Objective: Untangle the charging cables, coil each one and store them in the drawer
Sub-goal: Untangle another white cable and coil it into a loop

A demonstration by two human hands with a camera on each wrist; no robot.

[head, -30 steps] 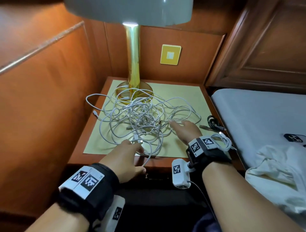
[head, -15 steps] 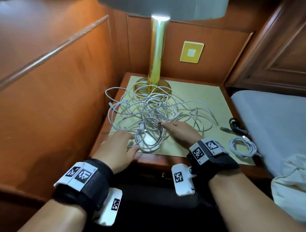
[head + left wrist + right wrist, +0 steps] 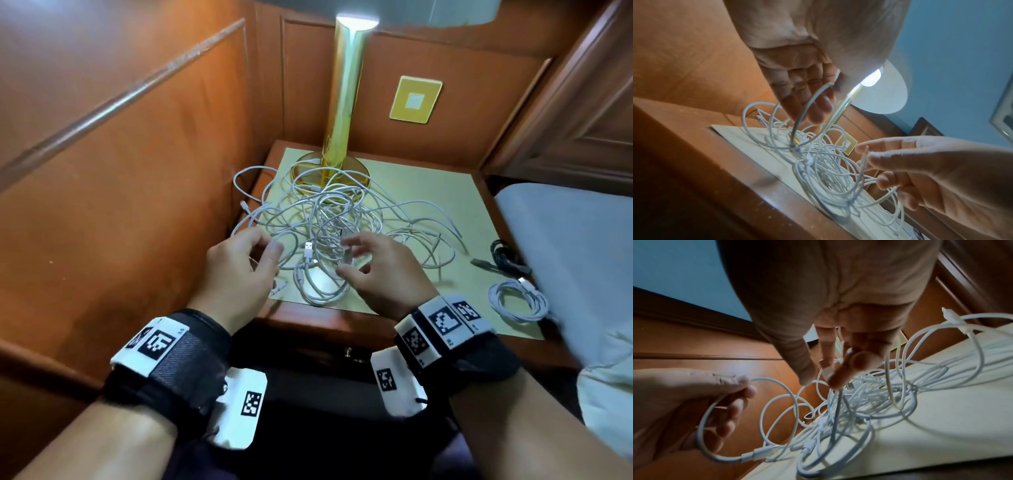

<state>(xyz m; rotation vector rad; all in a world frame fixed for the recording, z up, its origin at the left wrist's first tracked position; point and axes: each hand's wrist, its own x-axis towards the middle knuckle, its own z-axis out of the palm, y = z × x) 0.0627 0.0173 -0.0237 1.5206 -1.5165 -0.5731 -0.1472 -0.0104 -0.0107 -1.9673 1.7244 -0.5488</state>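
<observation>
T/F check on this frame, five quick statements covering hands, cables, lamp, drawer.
1. The right hand pinches a cable plug between thumb and finger. True.
2. The left hand is empty. False: it holds a loop of white cable from the tangle.
3. A coiled white cable lies apart from the tangle, near the right edge of the nightstand. True.
4. The lamp is switched off. False: its bulb glows under the shade.
5. The black cable is woven into the white tangle. False: it lies separately, beside the coiled white one.
</observation>
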